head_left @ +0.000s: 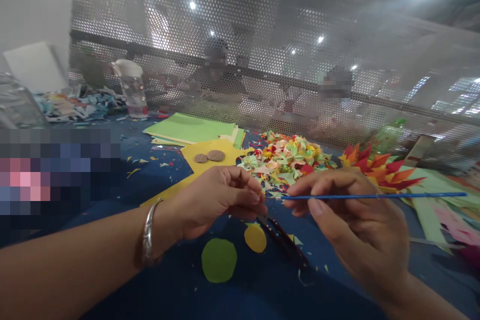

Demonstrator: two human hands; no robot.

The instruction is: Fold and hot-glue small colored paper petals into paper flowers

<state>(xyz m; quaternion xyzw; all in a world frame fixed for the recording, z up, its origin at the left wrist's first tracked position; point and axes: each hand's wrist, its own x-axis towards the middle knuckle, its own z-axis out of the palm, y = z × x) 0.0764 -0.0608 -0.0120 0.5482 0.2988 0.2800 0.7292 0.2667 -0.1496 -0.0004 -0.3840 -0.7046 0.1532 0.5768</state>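
Note:
My right hand [356, 220] pinches a thin blue stick [405, 195] between thumb and fingers, holding it nearly level. Close to the stick's left end is my left hand [221, 197], its thumb and fingertips pressed together; whatever is between them is too small to make out. A silver bangle [149, 232] circles the left wrist. Below the hands, a green paper circle [219, 260] and a smaller yellow paper circle [255, 238] lie on the dark blue table [168, 290]. Beside them rests a dark-handled tool [287, 242], partly hidden by the left fingers, possibly scissors.
Beyond the hands are a heap of paper scraps [288, 155], green paper sheets [195, 129] and yellow paper [198, 149] bearing two brown ovals [210, 156]. Red-orange paper points [378, 165] stand at right, a white-lidded bottle [131, 90] at left. A perforated metal screen [247, 35] closes the back.

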